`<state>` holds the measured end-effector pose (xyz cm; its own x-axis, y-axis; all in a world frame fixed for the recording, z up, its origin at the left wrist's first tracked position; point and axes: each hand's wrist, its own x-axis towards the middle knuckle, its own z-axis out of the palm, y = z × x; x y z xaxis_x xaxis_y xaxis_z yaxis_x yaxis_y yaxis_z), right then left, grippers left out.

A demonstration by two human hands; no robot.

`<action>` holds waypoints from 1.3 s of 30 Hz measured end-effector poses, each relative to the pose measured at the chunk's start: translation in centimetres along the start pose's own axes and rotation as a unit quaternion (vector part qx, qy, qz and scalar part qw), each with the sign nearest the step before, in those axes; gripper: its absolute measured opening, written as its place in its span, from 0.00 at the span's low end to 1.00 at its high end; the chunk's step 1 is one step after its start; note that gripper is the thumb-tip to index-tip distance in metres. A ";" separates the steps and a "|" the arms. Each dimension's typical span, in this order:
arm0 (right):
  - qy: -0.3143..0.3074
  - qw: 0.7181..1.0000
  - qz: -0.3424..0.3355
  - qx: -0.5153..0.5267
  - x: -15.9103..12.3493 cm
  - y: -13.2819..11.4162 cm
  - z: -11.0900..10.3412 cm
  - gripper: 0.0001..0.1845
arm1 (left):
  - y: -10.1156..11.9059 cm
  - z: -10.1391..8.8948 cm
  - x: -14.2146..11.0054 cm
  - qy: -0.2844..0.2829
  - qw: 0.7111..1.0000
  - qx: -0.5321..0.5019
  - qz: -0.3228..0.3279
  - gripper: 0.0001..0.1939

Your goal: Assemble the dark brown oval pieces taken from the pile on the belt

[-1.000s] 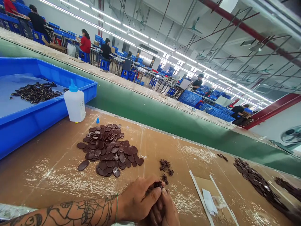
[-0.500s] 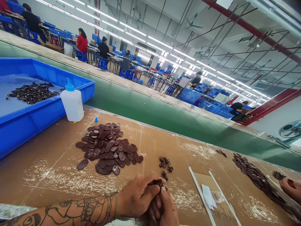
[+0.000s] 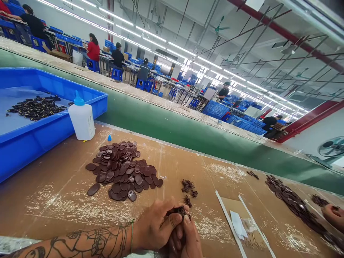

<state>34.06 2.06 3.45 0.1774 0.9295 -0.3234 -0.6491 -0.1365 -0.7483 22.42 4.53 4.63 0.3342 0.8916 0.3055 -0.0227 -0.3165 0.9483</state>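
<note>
My left hand [image 3: 154,225] comes in from the lower left, a thin green band at its wrist. Its thumb and forefinger are closed on a small dark brown curly piece [image 3: 182,210]. My right hand [image 3: 192,238] meets it from below, thumb pressed against the same piece. Fingers hide most of its underside. Just beyond the hands lie small clumps of similar dark brown curly pieces [image 3: 187,186]. To the left of them spreads a heap of flat oval brown discs [image 3: 125,170].
A blue tray [image 3: 53,127] with small dark pieces stands at left, beside a white squeeze bottle [image 3: 82,122] and a blue cap [image 3: 109,137]. White strips [image 3: 228,220] lie at right. Farther right are overlapping brown discs [image 3: 290,200] and another person's hand [image 3: 333,215].
More of the dark curly piece shows between my fingertips. Both hands stay in nearly the same place. The other person's hand at far right has shifted slightly.
</note>
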 end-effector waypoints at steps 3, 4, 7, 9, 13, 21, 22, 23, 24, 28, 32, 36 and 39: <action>0.000 1.000 -0.005 0.019 -0.2 0.0 0.3 0.34 | 0.0 0.0 -0.1 0.006 1.000 0.009 0.000 0.20; 0.004 1.000 -0.012 0.027 -0.3 0.0 0.5 0.34 | -0.1 0.0 -0.2 0.003 1.000 0.009 0.000 0.20; 0.028 0.998 -0.020 0.047 -0.4 0.2 0.7 0.34 | 0.0 0.1 -0.4 0.001 1.000 0.012 0.005 0.20; 0.032 0.998 -0.010 0.056 -0.4 0.5 0.6 0.34 | 0.1 0.1 -0.5 0.012 0.999 0.032 0.015 0.20; 0.019 0.996 -0.021 0.082 -0.4 1.0 0.2 0.33 | 0.3 0.2 -0.5 -0.007 1.000 0.008 0.025 0.22; 0.000 0.996 -0.038 0.075 -0.4 0.8 0.3 0.26 | -0.8 0.2 -1.0 0.009 0.997 0.055 0.057 0.11; -0.001 0.996 -0.037 0.077 -0.4 0.8 0.3 0.26 | -0.9 0.2 -1.0 0.008 0.996 0.057 0.065 0.12; 0.000 0.996 -0.035 0.080 -0.4 0.8 0.3 0.26 | -1.0 0.2 -0.9 0.005 0.996 0.050 0.076 0.13; 0.001 0.996 -0.033 0.083 -0.4 0.8 0.3 0.25 | -1.0 0.2 -0.8 0.003 0.995 0.038 0.089 0.14; -0.003 0.996 -0.031 0.085 -0.4 0.6 0.2 0.24 | -0.7 0.3 -0.4 0.006 0.993 0.003 0.117 0.15; 0.008 0.995 -0.032 0.089 -0.5 0.4 0.5 0.26 | -0.6 0.4 -0.3 0.018 0.993 0.024 0.113 0.14; 0.030 0.994 -0.038 0.097 -0.6 0.3 0.9 0.27 | -0.7 0.3 -0.2 0.019 0.991 0.031 0.126 0.14; 0.044 0.994 -0.033 0.095 -0.5 0.4 0.8 0.29 | -0.7 0.3 0.0 0.019 0.993 0.045 0.110 0.13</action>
<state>33.11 1.83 3.82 0.2826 0.8995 -0.3333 -0.7604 -0.0017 -0.6495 22.71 4.62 3.97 0.2948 0.8084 0.5095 -0.0072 -0.5313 0.8472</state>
